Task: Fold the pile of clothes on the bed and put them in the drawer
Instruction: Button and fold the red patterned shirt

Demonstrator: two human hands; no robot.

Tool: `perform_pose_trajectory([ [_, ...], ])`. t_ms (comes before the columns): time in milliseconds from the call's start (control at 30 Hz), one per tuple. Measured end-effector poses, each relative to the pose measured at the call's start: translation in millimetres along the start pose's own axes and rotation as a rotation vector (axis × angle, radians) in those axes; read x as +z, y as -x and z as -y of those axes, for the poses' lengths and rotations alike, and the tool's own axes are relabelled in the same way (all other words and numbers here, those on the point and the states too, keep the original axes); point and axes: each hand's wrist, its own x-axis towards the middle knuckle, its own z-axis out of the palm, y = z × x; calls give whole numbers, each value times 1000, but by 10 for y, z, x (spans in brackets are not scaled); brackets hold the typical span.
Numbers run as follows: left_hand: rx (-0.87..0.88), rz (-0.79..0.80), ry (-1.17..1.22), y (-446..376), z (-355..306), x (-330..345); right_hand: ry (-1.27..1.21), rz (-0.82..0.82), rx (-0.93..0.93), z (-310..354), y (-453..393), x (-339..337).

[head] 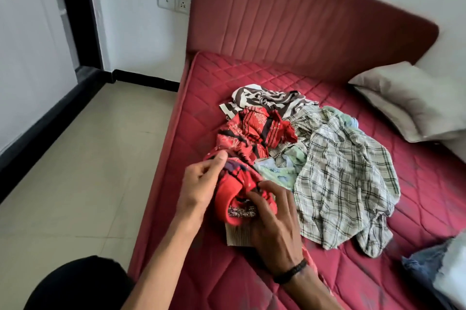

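A pile of clothes lies on the red quilted mattress (252,70). Nearest me is a red garment (233,191) with a beaded trim. My left hand (201,183) pinches its upper edge between thumb and fingers. My right hand (272,221) grips the lower part of it by the trim, fingers curled into the cloth. Behind it sits a red patterned shirt (254,130), then a brown-and-white zebra-print piece (262,100). A checked shirt (345,178) spreads to the right, with a pale green printed piece (277,171) beneath it. A beige ribbed cloth (238,236) shows under my right hand.
A padded red headboard (302,19) stands at the back. A grey pillow (408,100) lies at the right, and blue denim fabric (428,261) sits at the lower right edge. Tiled floor (88,158) runs along the bed's left side. No drawer is in view.
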Motion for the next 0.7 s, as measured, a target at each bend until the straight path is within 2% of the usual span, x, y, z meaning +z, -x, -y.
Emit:
perform_pose_trajectory([
  [67, 139, -106, -115, -11, -78, -125, -53, -50, -68, 10, -163, -203],
  [133, 242, -249, -270, -11, -232, -206, -222, -143, 43, 52, -418, -501],
  [200, 330, -253, -233, 76, -507, -127, -371, -221, 210, 117, -748, -817],
  [300, 448, 30, 23, 239, -1144, 170, -587, -289, 334, 170, -1247, -1367],
  [367, 554, 276, 6, 289, -1638, 357, -637, -308, 323, 218, -1589, -1724],
  [433, 589, 516, -7, 369, -2122, 604, -597, -340, 251, 273, -1894, -2135],
  [500, 616, 675, -27, 474, -2491, 875, -557, -305, 218, 335, -2173, -2534],
  [567, 669, 634, -164, 569, -2804, 1094, -501, -180, 215, 368, -2377, -2895],
  [700, 886, 343, -592, 771, -3558, 1399, -440, 92, 257, 360, -2443, -3556],
])
